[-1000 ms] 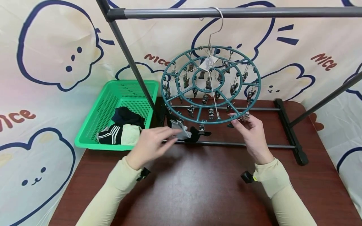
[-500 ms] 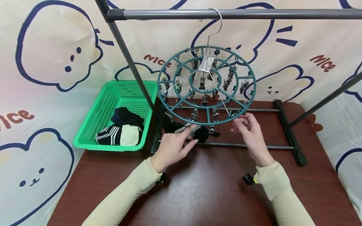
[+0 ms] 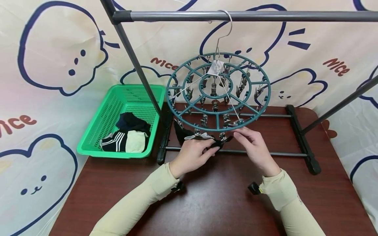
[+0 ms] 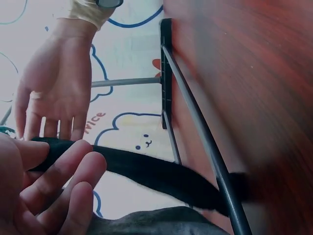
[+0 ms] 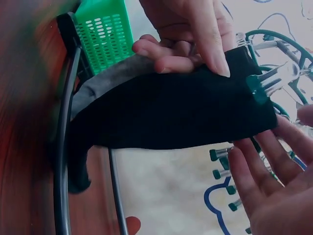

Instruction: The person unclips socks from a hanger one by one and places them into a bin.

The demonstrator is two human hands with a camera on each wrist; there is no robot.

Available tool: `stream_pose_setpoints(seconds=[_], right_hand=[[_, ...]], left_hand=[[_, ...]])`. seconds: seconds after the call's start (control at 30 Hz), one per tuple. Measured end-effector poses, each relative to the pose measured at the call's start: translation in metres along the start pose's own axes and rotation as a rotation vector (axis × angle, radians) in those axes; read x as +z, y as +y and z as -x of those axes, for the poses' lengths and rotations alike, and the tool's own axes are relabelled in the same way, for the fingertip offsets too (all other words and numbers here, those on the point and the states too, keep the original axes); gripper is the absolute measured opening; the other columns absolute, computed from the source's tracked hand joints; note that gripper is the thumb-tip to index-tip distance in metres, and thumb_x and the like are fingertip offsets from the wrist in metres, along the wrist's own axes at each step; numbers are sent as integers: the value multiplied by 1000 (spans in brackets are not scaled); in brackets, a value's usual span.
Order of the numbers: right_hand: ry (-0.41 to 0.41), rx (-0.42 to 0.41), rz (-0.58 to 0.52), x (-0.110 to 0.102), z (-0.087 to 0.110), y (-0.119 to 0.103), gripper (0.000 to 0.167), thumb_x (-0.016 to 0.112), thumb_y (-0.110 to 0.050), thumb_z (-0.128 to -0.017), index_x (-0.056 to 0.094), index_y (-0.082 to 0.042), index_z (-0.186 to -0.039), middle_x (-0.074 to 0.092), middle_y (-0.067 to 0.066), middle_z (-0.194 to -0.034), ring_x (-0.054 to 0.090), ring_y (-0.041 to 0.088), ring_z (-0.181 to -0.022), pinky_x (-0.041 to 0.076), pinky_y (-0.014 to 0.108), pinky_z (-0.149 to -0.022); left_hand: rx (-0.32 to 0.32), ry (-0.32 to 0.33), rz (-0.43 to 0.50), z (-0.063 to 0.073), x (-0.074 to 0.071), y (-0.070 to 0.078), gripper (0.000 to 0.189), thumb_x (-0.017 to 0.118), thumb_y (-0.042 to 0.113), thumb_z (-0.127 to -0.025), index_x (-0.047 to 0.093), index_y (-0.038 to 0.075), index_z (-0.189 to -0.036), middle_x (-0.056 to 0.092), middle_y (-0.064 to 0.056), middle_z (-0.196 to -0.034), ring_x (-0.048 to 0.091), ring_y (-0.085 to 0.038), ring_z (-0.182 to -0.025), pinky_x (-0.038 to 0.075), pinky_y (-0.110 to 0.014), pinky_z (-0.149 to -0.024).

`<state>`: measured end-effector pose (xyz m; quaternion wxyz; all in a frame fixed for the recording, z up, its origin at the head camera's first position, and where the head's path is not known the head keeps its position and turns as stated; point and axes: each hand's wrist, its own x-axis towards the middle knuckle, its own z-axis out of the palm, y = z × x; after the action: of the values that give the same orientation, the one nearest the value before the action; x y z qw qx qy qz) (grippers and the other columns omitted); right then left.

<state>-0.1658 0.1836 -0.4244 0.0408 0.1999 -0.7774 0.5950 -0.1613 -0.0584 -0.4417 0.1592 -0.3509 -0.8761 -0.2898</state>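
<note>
A black sock point(image 5: 171, 107) hangs by its cuff from a metal clip point(image 5: 276, 81) with green tips, at the near rim of the round teal clip hanger point(image 3: 218, 128). My left hand point(image 3: 193, 155) pinches the cuff between thumb and fingers, just beside the clip. Across from it, my right hand point(image 3: 254, 147) has its fingers extended, fingertips right at the cuff's other edge, as the right wrist view shows. A grey sock point(image 5: 110, 81) hangs close behind the black one, and more dark fabric point(image 3: 181, 131) hangs to its left.
The hanger hooks over a grey metal rail point(image 3: 265, 15), and several unused clips dangle from it. To the left, a green basket point(image 3: 88, 147) holds a dark sock and a striped black-and-white sock point(image 3: 118, 141). The rack's lower bar point(image 3: 280, 153) crosses just above the brown table point(image 3: 218, 203).
My left hand has moved right, past the grey sock, and now holds the black sock's cuff. The hanger has turned a little. My right hand has shifted left along the rim to the black sock.
</note>
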Motion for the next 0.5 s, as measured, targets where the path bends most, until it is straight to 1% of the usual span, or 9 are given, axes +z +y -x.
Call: stream_pose_setpoints(seconds=[0.03,0.1,0.23,0.27,0.37,0.5], right_hand=[[-23,-7,24,1,0,-1,27,55,-9,-107,73,-4,-126,74,1,-123,63,2,-116,47,18,-98],[-52,-15,77,3,0,-2,28,58,-10,-106,71,-5,-129,74,5,-124,62,0,-116,47,18,-98],[-116,-27,134,10,-2,-5,29,65,-12,-102,71,-5,-130,74,10,-125,61,0,-119,45,19,-102],[-121,-30,147,11,-3,-5,28,67,-12,-101,71,-5,-128,75,10,-122,62,1,-118,45,19,-102],[-150,-42,149,16,-7,-11,30,72,-14,-98,73,-7,-127,76,6,-122,64,4,-119,43,21,-106],[-168,-51,138,22,-12,-16,29,77,-15,-95,76,-10,-123,76,1,-120,65,7,-117,44,24,-106]], left_hand=[[1,1,8,0,0,0,19,66,29,-102,66,21,-85,71,15,-73,64,-2,-62,47,-27,-56],[1,-7,26,1,0,1,19,65,28,-103,66,22,-85,72,17,-75,63,0,-62,47,-24,-57],[0,-37,65,4,-2,1,18,64,27,-104,68,22,-86,73,16,-76,60,3,-60,44,-20,-57],[-1,-45,71,5,-3,1,18,64,26,-104,68,22,-86,73,16,-76,59,4,-60,44,-19,-57],[0,-57,86,7,-5,1,17,65,25,-103,69,21,-87,73,15,-75,59,5,-59,42,-17,-57],[3,-65,95,8,-7,0,17,65,23,-103,70,20,-87,73,14,-76,59,5,-60,42,-16,-58]])
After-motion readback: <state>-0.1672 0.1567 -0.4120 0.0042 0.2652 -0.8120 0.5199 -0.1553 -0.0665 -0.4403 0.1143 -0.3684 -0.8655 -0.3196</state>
